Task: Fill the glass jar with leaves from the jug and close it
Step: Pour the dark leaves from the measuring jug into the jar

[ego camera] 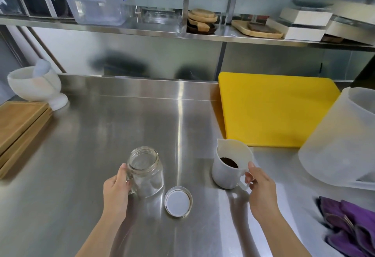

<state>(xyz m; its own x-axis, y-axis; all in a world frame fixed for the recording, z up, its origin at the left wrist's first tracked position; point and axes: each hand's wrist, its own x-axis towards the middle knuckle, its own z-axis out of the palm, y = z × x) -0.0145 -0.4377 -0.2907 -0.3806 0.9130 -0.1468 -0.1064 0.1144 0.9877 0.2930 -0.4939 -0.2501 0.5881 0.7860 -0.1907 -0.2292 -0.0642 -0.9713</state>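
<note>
Head view. The small white plastic jug with a pouring spout (231, 165) stands upright on the stainless-steel bench (101, 135), to the right of the clear, empty, wide-mouthed glass jar (146, 172); the two are apart, with bare steel between them. The jug's spout points away from the person and slightly left, and its handle faces the right hand (261, 187), which is the nearer one: thumb on the rim, fingers curled at the handle, closed upon it as far as can be seen. The left hand (116, 188) is clamped on the jar's left wall, steadying it upright, mouth open to the top. A pour would therefore seem to call for carrying the jug leftward and tipping it spout-first over the jar's mouth. Dark, fine leaves (229, 162) lie low in the jug (a modest quantity). The round white-lined metal lid (178, 202) lies inner face up on the bench, just in front and right of the jar, not touching it.
</note>
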